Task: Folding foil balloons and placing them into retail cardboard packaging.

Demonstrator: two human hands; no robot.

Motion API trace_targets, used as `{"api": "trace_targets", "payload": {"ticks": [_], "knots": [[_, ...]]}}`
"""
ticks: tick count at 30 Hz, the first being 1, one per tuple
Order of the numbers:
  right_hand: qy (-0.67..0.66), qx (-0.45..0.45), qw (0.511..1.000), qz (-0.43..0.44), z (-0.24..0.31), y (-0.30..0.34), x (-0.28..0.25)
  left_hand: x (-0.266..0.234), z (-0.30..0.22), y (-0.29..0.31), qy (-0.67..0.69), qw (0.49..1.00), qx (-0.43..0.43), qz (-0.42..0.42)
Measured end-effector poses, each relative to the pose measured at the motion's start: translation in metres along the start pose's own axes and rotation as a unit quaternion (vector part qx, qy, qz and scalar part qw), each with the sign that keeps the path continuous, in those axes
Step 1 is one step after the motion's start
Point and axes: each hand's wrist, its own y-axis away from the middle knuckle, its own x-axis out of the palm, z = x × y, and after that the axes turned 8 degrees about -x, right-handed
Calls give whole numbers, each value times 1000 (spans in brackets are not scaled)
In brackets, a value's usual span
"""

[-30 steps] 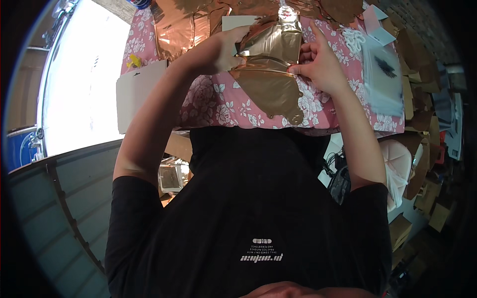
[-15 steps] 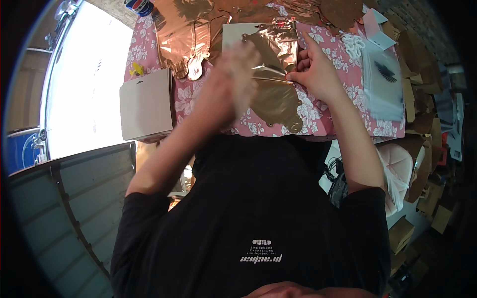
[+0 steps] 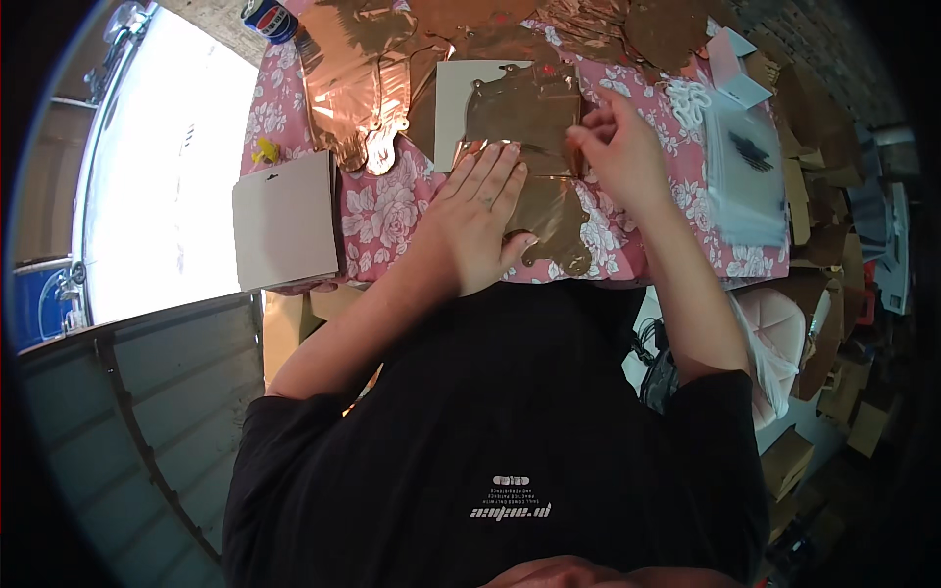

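resting palm down in the head view, the left hand [image 3: 475, 220] lies across a gold-brown foil piece [image 3: 524, 110], its fingers straight and side by side, its thumb out to the right, clasping nothing. the foil piece is at the near middle of the table, its upper part over a pale board [image 3: 450, 98] whose left strip shows bare, its scalloped lower part on the pink flowered cloth [image 3: 382, 211] toward the person's body. the right hand [image 3: 622, 157] is at the foil's right edge with its fingers curled and its thumb turned in; at this angle i cannot fairly tell whether thumb and finger meet on the edge or only rest beside it.

left of the hands, near the table's edge, is a stack of grey boards [image 3: 284, 225], with a small yellow thing [image 3: 265, 152] just beyond it. more copper-coloured foil [image 3: 353, 73] spreads along the far side, a blue can [image 3: 268, 20] near its left end. to the right of the right hand are a bunched white cord [image 3: 686, 101], a folded white card [image 3: 737, 69] and clear plastic sleeves [image 3: 745, 201] with dark strips [image 3: 750, 150] on or in them.
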Motion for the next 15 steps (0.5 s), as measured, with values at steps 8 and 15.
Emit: {"api": "trace_targets", "payload": {"ticks": [8,15], "knots": [[8,-192,972,137,-27,-84,-26,-2,-4,-3,-12,1000,-7,14],[127,-160,952,228,-22,-117,-28,-1,-2,0,-3,1000,-11,4]]}}
